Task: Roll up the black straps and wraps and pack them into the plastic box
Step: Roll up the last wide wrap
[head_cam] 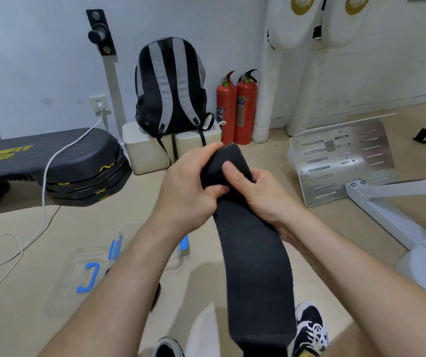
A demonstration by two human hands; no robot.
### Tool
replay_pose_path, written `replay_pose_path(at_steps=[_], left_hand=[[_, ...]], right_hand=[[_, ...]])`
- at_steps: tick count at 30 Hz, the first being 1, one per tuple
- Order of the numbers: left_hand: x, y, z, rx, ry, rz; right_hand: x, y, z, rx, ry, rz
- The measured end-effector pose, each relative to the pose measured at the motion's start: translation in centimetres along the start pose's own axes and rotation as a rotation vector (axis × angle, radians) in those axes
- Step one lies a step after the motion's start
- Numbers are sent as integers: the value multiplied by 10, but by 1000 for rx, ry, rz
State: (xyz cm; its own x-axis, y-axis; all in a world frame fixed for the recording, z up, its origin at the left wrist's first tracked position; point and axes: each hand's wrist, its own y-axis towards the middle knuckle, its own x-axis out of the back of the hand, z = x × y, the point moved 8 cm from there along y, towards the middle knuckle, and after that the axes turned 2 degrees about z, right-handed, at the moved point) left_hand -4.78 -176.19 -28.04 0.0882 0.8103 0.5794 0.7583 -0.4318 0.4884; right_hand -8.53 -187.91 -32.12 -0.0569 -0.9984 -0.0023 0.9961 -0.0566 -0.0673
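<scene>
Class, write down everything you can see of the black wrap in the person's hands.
The black wrap is a wide, flat band of fuzzy-looking fabric. Its top end curls over, gripped between the left hand and the right hand, whose thumb presses its front. The rest hangs unrolled towards the shoes.

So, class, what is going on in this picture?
A person is rolling a black wrap in mid-air. The left hand and right hand both grip its top end, where the roll is just starting; most of it hangs loose toward the feet. The clear plastic box sits on the floor below the left forearm.
</scene>
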Motion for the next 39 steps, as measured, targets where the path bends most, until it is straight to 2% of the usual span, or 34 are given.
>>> replay_pose_path(at_steps=[3, 5, 8, 12, 16, 18, 21, 25, 27, 31, 39], left_hand=[[-2, -3, -19, -162, 126, -67], [-1, -3, -18, -158, 97, -89], [-1, -2, -9, -75, -45, -14], [-9, -6, 5, 213, -483, 248], [-22, -15, 21, 407, -658, 388], [-26, -15, 22, 449, -742, 348], [-19, -10, 26, 463, -747, 154], [-1, -8, 35, 496, -769, -56], [4, -8, 34, 482, -749, -95], [5, -6, 30, 368, -574, -118], [2, -4, 11, 46, -339, -166]], right_hand=[[1, 1, 0, -23, 54, -63], [2, 2, 0, -27, 93, -54], [6, 4, 1, -5, 115, -19], [12, 5, 8, 94, 39, 74], [10, 4, 16, 153, -54, 173], [13, 5, 13, 136, -76, 160], [21, 7, 0, 33, -46, 109], [10, -3, -16, -140, 166, 290], [7, -4, -20, -163, 155, 294], [6, -2, -25, -174, 93, 210], [3, -3, -24, -217, 267, 146]])
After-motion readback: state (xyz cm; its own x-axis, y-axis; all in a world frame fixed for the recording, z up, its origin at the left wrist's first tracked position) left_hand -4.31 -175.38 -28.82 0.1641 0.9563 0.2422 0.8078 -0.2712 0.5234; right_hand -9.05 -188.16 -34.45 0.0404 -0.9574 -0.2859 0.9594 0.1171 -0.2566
